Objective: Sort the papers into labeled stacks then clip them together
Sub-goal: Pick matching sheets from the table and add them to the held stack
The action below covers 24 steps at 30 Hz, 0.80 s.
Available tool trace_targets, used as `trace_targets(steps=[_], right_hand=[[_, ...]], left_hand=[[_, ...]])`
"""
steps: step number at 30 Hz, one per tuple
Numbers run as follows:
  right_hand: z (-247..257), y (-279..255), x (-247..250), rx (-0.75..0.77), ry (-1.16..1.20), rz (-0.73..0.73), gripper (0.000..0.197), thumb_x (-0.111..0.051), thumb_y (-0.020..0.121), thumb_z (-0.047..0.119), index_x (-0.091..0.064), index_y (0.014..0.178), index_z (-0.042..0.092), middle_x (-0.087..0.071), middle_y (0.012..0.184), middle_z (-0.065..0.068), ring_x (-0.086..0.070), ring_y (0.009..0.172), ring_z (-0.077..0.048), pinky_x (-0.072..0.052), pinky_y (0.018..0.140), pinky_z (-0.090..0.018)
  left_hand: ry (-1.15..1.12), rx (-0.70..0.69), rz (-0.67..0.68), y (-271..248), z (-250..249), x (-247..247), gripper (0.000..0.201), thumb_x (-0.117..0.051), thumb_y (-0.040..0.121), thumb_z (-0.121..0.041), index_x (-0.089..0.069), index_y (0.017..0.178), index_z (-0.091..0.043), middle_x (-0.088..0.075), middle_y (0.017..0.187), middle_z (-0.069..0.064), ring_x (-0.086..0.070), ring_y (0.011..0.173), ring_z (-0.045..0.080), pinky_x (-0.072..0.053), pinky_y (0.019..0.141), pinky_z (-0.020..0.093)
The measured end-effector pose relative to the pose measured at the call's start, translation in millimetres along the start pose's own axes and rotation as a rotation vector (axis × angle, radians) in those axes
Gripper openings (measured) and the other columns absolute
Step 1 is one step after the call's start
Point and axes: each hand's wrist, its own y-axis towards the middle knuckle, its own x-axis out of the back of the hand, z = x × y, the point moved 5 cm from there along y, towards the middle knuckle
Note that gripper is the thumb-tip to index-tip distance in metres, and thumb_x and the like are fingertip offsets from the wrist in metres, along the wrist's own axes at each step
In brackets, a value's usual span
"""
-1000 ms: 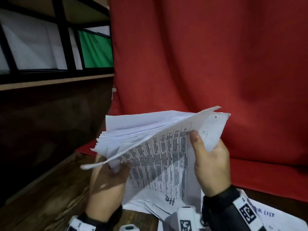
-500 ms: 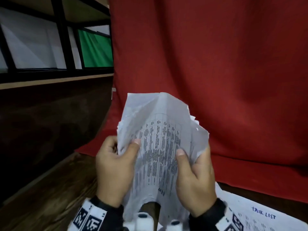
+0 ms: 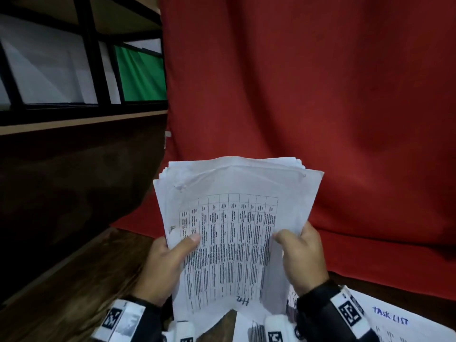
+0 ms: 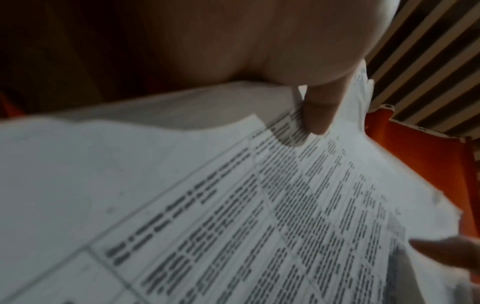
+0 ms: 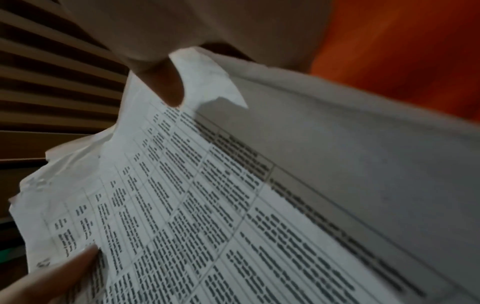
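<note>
Here both hands, left hand (image 3: 162, 265) and right hand (image 3: 303, 257), pinch the uneven paper stack (image 3: 234, 218) above the bench (image 3: 69, 304); loose back sheets could slip out.

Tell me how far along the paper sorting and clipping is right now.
Partly sorted, it seems: a sheet headed TASK LIST lies on the table, and more sheets lie below the hands. In hand: the left hand and right hand grip an upright bundle of papers. Left: clipping; no clip is visible.
</note>
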Motion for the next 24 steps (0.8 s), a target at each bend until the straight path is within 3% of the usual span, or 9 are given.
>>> trace_targets(steps=[3, 5, 7, 10, 13, 15, 17, 20, 24], right_hand=[[15, 1, -6, 0.078, 0.081, -0.032, 0.02, -0.065, 0.093, 0.017, -0.069, 0.113, 0.016, -0.076, 0.107, 0.01, -0.069, 0.103, -0.005, -0.052, 0.085, -0.019], [27, 0, -14, 0.122, 0.07, -0.052, 0.023, -0.057, 0.097, 0.029, -0.067, 0.116, 0.021, -0.074, 0.109, 0.017, -0.067, 0.105, -0.001, -0.051, 0.086, -0.017], [34, 2, -20, 0.145, 0.064, -0.055, 0.03, -0.053, 0.098, 0.038, -0.065, 0.12, 0.023, -0.073, 0.113, 0.016, -0.065, 0.109, -0.001, -0.051, 0.092, -0.021], [25, 9, -19, 0.061, 0.137, -0.036, 0.025, -0.056, 0.099, 0.019, -0.064, 0.122, 0.018, -0.073, 0.113, 0.006, -0.066, 0.108, -0.007, -0.052, 0.09, -0.024], [-8, 7, -18, -0.13, -0.033, 0.0, 0.033, -0.052, 0.081, -0.006, -0.067, 0.1, 0.016, -0.073, 0.089, 0.002, -0.065, 0.081, -0.015, -0.05, 0.066, -0.028], [-25, 2, -19, -0.202, -0.127, 0.063, 0.035, -0.046, 0.077, -0.009, -0.068, 0.089, 0.015, -0.073, 0.083, -0.004, -0.061, 0.07, -0.015, -0.047, 0.06, -0.03], [-32, 0, -17, -0.218, -0.159, 0.078, 0.037, -0.044, 0.076, -0.01, -0.069, 0.086, 0.014, -0.074, 0.085, -0.007, -0.06, 0.067, -0.013, -0.046, 0.06, -0.029], [-37, 5, -14, -0.23, -0.09, 0.07, 0.038, -0.044, 0.076, -0.015, -0.071, 0.082, 0.011, -0.074, 0.077, -0.002, -0.064, 0.072, -0.014, -0.049, 0.067, -0.031], [-42, 8, -18, -0.233, -0.068, 0.098, 0.039, -0.046, 0.076, -0.014, -0.074, 0.086, 0.011, -0.077, 0.086, -0.005, -0.07, 0.081, -0.019, -0.054, 0.074, -0.036]], left_hand=[[-0.04, -0.024, -0.112, 2, 8, -5, 0.012, -0.077, 0.081, -0.021, -0.082, 0.091, -0.024, -0.08, 0.102, 0.0, -0.075, 0.1, 0.022, -0.054, 0.09, 0.041], [-0.042, -0.07, -0.172, 2, 3, -11, 0.008, -0.079, 0.087, -0.017, -0.08, 0.092, -0.023, -0.08, 0.099, -0.007, -0.075, 0.1, 0.02, -0.055, 0.085, 0.036], [-0.081, -0.108, -0.179, 4, -4, -15, 0.017, -0.069, 0.093, -0.01, -0.076, 0.103, -0.021, -0.08, 0.104, -0.007, -0.075, 0.102, 0.017, -0.055, 0.086, 0.036], [-0.181, -0.078, -0.151, 6, -2, -12, 0.024, -0.065, 0.094, -0.004, -0.073, 0.112, -0.016, -0.079, 0.11, 0.001, -0.074, 0.103, 0.021, -0.055, 0.087, 0.04], [-0.106, 0.005, -0.101, 4, 20, -2, 0.027, -0.069, 0.084, -0.009, -0.073, 0.109, -0.019, -0.08, 0.105, -0.002, -0.074, 0.102, 0.022, -0.055, 0.083, 0.038], [-0.022, 0.051, -0.008, 1, 32, 1, 0.029, -0.067, 0.086, -0.001, -0.072, 0.109, -0.018, -0.08, 0.105, -0.001, -0.074, 0.101, 0.023, -0.057, 0.081, 0.034], [-0.025, 0.108, 0.051, -1, 39, 6, 0.032, -0.062, 0.087, 0.011, -0.071, 0.108, -0.011, -0.079, 0.104, 0.008, -0.075, 0.096, 0.027, -0.061, 0.076, 0.034], [-0.083, 0.144, 0.063, -1, 43, 17, 0.034, -0.049, 0.089, 0.022, -0.07, 0.104, 0.0, -0.08, 0.098, 0.013, -0.077, 0.082, 0.023, -0.062, 0.064, 0.028], [-0.052, 0.112, 0.05, 4, 49, 20, 0.022, -0.072, 0.08, 0.009, -0.073, 0.1, -0.001, -0.08, 0.096, 0.013, -0.076, 0.092, 0.032, -0.064, 0.072, 0.031]])
